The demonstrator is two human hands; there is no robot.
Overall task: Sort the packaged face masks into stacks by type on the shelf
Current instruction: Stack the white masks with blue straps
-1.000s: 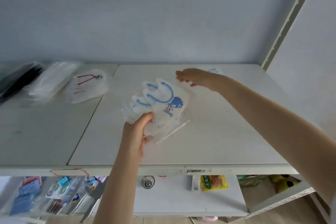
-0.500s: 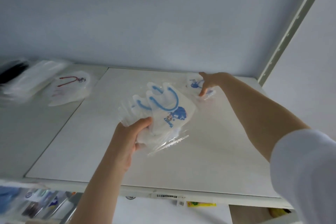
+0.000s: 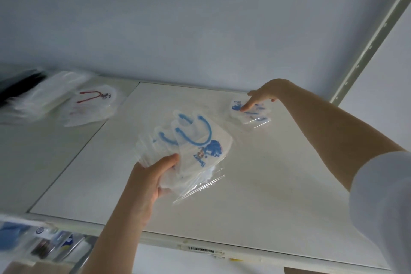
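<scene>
The left hand (image 3: 151, 176), low in the middle of the frame, grips a fanned bundle of white face masks with blue ear loops in clear plastic sleeves (image 3: 195, 140), thumb on top, held just above the white shelf board (image 3: 266, 184). Toward the upper right the right hand (image 3: 260, 95) reaches out, its index finger straight and pressing on a single blue-printed mask packet (image 3: 255, 115) that lies flat near the back of the shelf; it curls round nothing. These packets look feather-light, floppy and slick, so I'd expect them to slide over one another. A firm pinch across the whole bundle near its lower edge seems safest, since loose sleeve flaps trail below. At upper left lie a red-looped mask packet (image 3: 89, 107), a blurred pile of white packets (image 3: 44, 93) and some black packets (image 3: 17, 82).
</scene>
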